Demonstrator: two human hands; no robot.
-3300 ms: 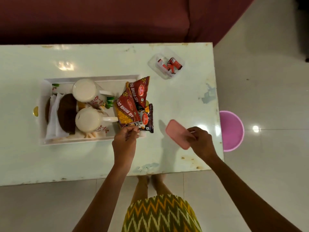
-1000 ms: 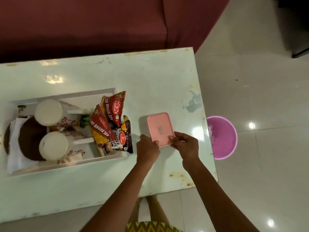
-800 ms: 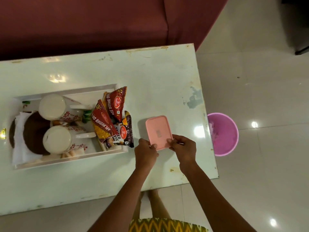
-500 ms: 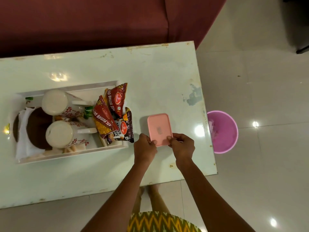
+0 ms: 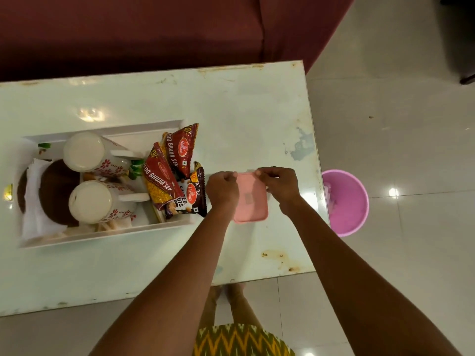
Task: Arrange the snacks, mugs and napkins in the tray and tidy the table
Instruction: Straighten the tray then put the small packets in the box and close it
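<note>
A pink-lidded box (image 5: 250, 201) lies on the pale table (image 5: 231, 106), right of the white tray (image 5: 102, 233). My left hand (image 5: 222, 188) grips the lid's far left corner and my right hand (image 5: 279, 186) grips its far right corner, fingers curled on the rim. In the tray stand two white floral mugs (image 5: 83, 154) (image 5: 91, 201), with white napkins (image 5: 34, 222) and a brown round thing (image 5: 57, 191) at the left. Red snack packets (image 5: 180, 147) (image 5: 159, 181) and a dark nut packet (image 5: 191, 199) lean at the tray's right end.
A pink bucket (image 5: 347, 201) stands on the tiled floor just past the table's right edge. A dark red sofa (image 5: 154, 29) runs behind the table. Rust stains mark the table's near right corner (image 5: 280, 258).
Both hands have slid from the lid's near edge to its far corners. Earlier the right hand alone held the pink lid while the left hand touched the snack packets.
</note>
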